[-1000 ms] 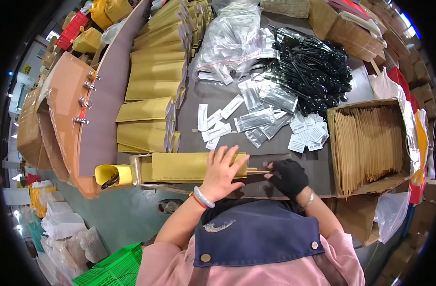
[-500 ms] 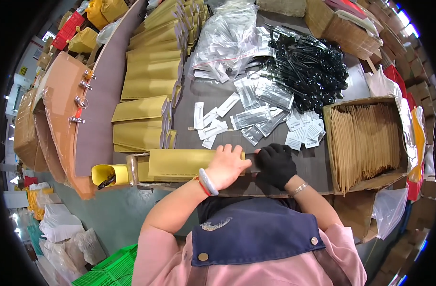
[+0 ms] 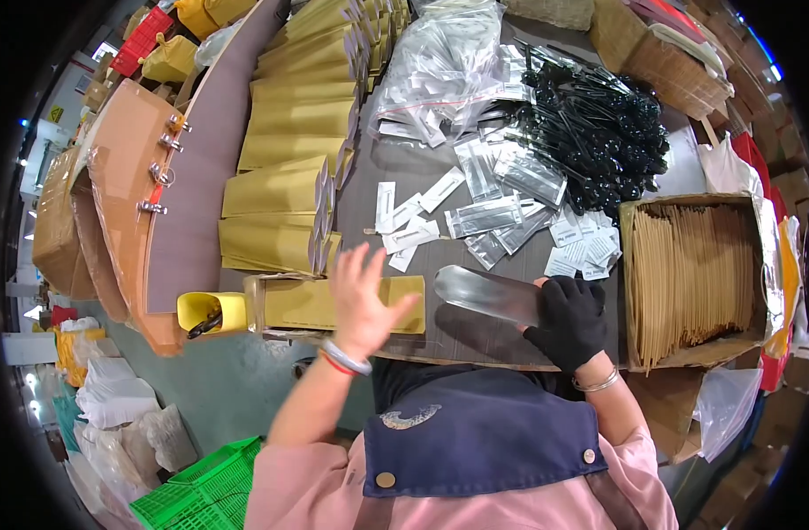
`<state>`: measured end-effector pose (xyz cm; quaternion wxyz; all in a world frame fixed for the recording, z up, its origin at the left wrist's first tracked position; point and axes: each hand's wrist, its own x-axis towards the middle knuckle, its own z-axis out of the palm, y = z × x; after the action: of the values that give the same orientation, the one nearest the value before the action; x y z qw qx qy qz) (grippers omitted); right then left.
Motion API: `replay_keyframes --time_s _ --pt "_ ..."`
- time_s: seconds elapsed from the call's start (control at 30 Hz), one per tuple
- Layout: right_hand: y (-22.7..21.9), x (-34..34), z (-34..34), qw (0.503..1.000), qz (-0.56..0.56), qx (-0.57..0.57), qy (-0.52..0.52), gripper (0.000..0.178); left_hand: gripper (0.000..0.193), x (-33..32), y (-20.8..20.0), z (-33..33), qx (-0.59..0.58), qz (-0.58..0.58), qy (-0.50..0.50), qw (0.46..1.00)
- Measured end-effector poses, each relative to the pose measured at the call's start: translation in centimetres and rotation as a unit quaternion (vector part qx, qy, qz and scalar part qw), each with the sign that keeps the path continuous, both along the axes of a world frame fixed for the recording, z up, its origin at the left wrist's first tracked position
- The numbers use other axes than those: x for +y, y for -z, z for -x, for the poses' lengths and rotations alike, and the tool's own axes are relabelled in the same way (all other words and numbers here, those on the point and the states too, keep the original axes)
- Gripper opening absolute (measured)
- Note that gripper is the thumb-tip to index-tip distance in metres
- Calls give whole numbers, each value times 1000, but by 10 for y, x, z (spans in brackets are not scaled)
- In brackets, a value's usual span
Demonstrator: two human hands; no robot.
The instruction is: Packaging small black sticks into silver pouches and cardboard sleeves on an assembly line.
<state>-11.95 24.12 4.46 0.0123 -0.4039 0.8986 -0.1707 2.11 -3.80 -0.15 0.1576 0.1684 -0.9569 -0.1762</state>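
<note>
Head view: gloved right hand (image 3: 565,322) gripping a shiny round-ended strip (image 3: 484,296)!
Left hand (image 3: 364,305): fingers splayed wide over the gold sleeve (image 3: 404,302).
Table (image 3: 360,199): gold sleeve along its near edge, left of the strip.

Pink top (image 3: 307,486), navy apron (image 3: 488,433) with round studs (image 3: 385,480), black glove (image 3: 570,325), silvery bangles (image 3: 596,383), red wristband (image 3: 336,364)

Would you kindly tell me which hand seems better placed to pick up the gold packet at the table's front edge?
Probably the left hand: it is spread over the gold packet and holds nothing visible, while the right hand is farther off, holding a shiny elongated item.
</note>
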Motion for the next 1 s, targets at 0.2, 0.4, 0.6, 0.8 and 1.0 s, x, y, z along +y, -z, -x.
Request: replay_keyframes --time_s 0.2,0.4,0.6,0.8,1.0 --pt "-6 -3 4 998 -27 12 -50 59 91 30 28 -5 -34 -101 -80 991" --pt "3 -5 7 994 -11 -63 -90 60 89 22 28 -7 -19 -154 -67 986" --pt "23 -38 -1 984 -43 -127 -115 59 87 25 22 -1 -59 -162 -76 982" --pt "48 -63 -15 988 60 -45 -137 69 65 -8 14 23 -93 -215 25 972" --pt "39 60 50 959 205 -46 191 40 29 -36 29 76 -104 18 32 994"
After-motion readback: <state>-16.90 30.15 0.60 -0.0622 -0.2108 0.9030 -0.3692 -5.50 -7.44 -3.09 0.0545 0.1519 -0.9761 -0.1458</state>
